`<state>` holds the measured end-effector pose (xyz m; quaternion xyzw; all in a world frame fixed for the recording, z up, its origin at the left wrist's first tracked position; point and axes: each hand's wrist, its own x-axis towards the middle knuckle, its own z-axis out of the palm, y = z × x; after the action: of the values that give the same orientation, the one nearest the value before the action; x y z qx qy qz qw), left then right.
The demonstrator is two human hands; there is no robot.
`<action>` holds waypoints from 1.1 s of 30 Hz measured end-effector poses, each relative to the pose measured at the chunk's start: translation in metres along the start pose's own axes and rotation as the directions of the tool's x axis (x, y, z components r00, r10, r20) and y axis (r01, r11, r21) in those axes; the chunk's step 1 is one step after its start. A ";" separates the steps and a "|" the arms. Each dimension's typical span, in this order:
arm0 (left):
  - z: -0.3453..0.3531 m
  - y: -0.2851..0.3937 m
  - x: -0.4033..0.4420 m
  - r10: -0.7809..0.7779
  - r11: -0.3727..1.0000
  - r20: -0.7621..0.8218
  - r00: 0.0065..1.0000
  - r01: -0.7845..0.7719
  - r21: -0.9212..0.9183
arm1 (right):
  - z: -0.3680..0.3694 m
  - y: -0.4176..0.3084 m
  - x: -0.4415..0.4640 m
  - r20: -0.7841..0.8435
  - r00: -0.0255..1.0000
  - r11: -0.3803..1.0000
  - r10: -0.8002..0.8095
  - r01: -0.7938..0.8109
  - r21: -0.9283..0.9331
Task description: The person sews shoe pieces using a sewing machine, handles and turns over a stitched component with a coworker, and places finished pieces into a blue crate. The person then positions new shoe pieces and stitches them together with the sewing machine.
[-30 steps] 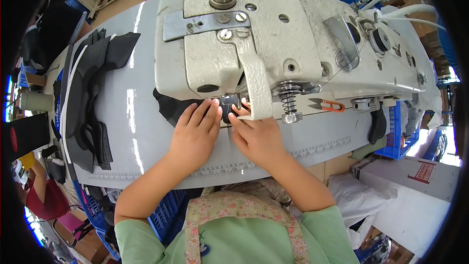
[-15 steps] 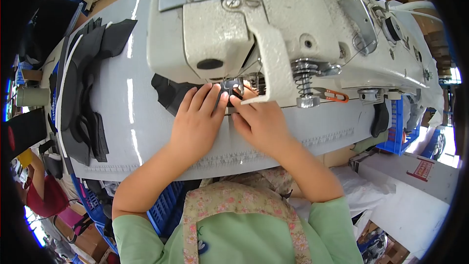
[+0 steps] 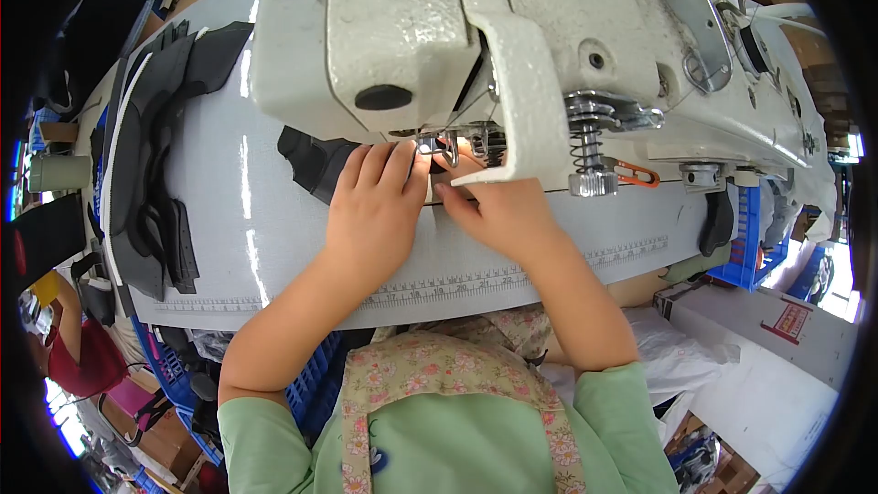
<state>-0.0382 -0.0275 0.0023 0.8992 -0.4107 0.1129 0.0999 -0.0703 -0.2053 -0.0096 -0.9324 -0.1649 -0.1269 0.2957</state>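
You work at a grey tabletop (image 3: 366,297) printed with a ruler scale along its near edge, in a crowded room. Your left hand (image 3: 373,210), fingers extended together, presses black material (image 3: 315,163) beneath the sewing machine (image 3: 393,46). Your right hand (image 3: 508,215) is partly open beside the presser foot, its fingertips hidden by the machine's white arm. Dark pieces (image 3: 151,155) lie left; orange-handled snips (image 3: 637,174) sit right, partly covered.

Both hands (image 3: 430,201) on black fabric (image 3: 315,163).

Green short sleeves, seemingly floral apron
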 end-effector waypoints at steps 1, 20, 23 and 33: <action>0.000 0.001 0.001 -0.008 1.000 -0.015 1.000 0.008 0.009 | -0.001 0.000 0.000 0.002 1.000 1.000 0.000 0.000 0.001; 0.003 0.003 0.001 -0.017 0.998 -0.054 0.998 0.020 0.064 | -0.004 0.002 0.000 0.074 0.992 0.995 0.105 -0.104 -0.007; 0.006 0.004 0.001 -0.027 0.996 -0.083 0.996 0.034 0.078 | -0.005 0.002 0.001 0.094 0.989 0.994 0.110 -0.110 -0.001; 0.003 0.005 0.001 -0.059 0.998 -0.012 0.998 0.059 -0.038 | 0.002 0.002 -0.003 0.013 1.000 0.997 0.013 -0.012 -0.071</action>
<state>-0.0414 -0.0321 0.0001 0.9082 -0.3853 0.1081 0.1228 -0.0719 -0.2066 -0.0137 -0.9441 -0.1564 -0.1247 0.2620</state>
